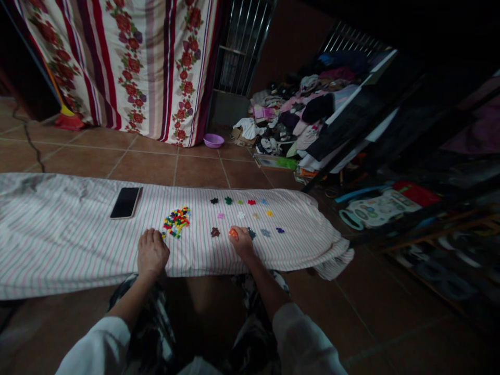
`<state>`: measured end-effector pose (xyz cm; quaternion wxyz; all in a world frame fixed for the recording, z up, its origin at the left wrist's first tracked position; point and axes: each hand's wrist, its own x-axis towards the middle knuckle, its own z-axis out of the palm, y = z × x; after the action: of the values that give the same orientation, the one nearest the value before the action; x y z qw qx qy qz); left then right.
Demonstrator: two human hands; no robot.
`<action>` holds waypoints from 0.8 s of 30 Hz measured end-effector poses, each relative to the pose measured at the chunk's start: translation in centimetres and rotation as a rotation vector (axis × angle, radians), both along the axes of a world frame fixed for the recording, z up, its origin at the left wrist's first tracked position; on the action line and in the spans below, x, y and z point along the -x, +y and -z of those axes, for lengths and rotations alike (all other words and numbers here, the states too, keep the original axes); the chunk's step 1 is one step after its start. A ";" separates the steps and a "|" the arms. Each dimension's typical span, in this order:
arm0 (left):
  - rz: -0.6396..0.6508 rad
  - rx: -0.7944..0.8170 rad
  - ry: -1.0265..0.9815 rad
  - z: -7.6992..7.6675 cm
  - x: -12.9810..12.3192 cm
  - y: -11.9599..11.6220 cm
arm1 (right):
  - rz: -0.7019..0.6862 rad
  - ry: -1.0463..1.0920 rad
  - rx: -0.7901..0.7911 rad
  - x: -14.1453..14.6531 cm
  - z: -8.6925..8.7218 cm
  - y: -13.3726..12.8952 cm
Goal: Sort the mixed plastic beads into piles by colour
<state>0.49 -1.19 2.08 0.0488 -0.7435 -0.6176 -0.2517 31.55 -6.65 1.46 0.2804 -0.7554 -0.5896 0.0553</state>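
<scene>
Small multicoloured plastic pieces [176, 222] lie in a mixed pile on the striped cloth. My left hand [153, 252] rests on the cloth just left of this pile, back up, its fingers lying loosely side by side, with nothing seen in it. Orange pieces [233, 233] show at the fingertips of my right hand [242, 243], which is closed over them; how many it grips is hidden. Close by are small brown pieces [215, 232] on the left and dark grey-blue pieces [251, 233] on the right, partly behind the hand.
More single-colour clusters lie in rows, among them black [214, 201], dark green [228, 200], red [251, 202], pink [221, 215] and yellow [269, 213]. A phone [125, 202] lies left of the pile. Beyond the table stand a purple basin [213, 140] and heaped clothes [297, 112].
</scene>
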 end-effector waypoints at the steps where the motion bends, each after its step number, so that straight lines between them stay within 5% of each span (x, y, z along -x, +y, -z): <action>1: -0.002 0.003 0.007 0.0 0.0 0.0 | 0.003 -0.003 0.000 0.0 0.0 0.1; 24: -0.022 -0.018 0.056 0.3 0.0 0.0 | -0.075 0.041 -0.083 -0.7 0.7 0.4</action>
<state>0.48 -1.18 1.82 0.0756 -0.7429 -0.6219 -0.2359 32.23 -6.20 0.74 0.3213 -0.7192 -0.6134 0.0567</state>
